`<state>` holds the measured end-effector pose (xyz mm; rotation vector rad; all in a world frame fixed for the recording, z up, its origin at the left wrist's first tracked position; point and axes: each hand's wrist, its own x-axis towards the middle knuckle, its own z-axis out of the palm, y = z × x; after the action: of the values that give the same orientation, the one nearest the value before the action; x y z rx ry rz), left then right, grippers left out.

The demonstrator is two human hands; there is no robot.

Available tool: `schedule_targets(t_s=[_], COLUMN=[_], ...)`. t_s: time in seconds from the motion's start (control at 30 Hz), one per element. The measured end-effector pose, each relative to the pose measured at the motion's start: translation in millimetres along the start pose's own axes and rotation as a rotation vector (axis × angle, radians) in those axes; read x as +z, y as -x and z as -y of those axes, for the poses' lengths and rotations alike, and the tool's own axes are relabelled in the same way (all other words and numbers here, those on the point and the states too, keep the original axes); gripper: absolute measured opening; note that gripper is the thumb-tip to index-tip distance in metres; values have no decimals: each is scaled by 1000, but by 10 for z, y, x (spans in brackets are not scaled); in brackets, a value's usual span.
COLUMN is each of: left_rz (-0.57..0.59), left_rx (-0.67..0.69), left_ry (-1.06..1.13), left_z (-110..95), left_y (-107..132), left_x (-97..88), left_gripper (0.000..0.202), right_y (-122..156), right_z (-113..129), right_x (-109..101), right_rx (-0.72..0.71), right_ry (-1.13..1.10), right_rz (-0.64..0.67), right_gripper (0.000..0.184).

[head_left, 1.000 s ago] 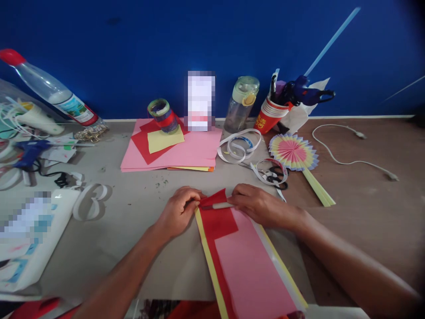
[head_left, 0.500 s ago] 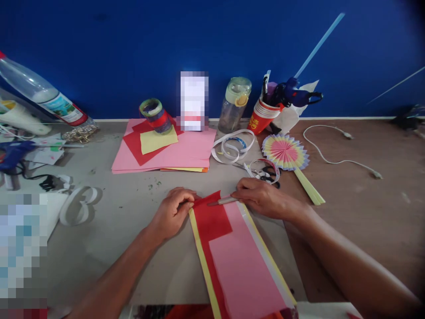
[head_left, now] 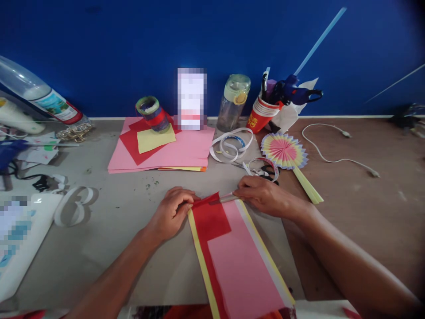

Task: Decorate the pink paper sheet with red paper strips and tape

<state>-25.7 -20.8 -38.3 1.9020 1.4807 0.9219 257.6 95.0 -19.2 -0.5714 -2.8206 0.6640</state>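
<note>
My left hand (head_left: pixel 174 212) is closed at the top left corner of a layered paper strip, pinching the folded edge of the red paper (head_left: pixel 212 221). Pink paper (head_left: pixel 245 270) overlaps the red, and yellow paper (head_left: pixel 201 252) borders the strip's long sides. In my right hand (head_left: pixel 262 195) is a slim knife-like tool (head_left: pixel 226 199) with a pale handle. Its dark tip points left and lies over the red paper, just under the raised fold. The strip runs down toward me past the table's front edge.
Behind my hands are stacked pink sheets (head_left: pixel 189 153) with a tape roll (head_left: pixel 154 115), a clear bottle (head_left: pixel 232 104) and a red paper cup (head_left: pixel 260 117). Scissors (head_left: pixel 270 172), white tape loops (head_left: pixel 229 146) and a pleated paper fan (head_left: pixel 284 150) lie near my right hand. A white cable (head_left: pixel 335 159) is farther right.
The knife-like tool has shifted slightly right along the fold. Both hands keep their grip, and the whole view has moved a little.
</note>
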Motion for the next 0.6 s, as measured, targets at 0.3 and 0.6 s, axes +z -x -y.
schedule_targets(t_s=[0.3,0.6], left_rz=[-5,4], left_rx=[40,56], left_ry=[-11,-5], left_z=[15,37], left_y=[17,18], left_x=[0,3], left_gripper=[10,10], right_y=[13,26], right_z=[-43,-91], right_x=[-30,6], right_rx=[2,-11], right_ry=[-6,-6], right_rz=[-12,-53], right_gripper=[25,25])
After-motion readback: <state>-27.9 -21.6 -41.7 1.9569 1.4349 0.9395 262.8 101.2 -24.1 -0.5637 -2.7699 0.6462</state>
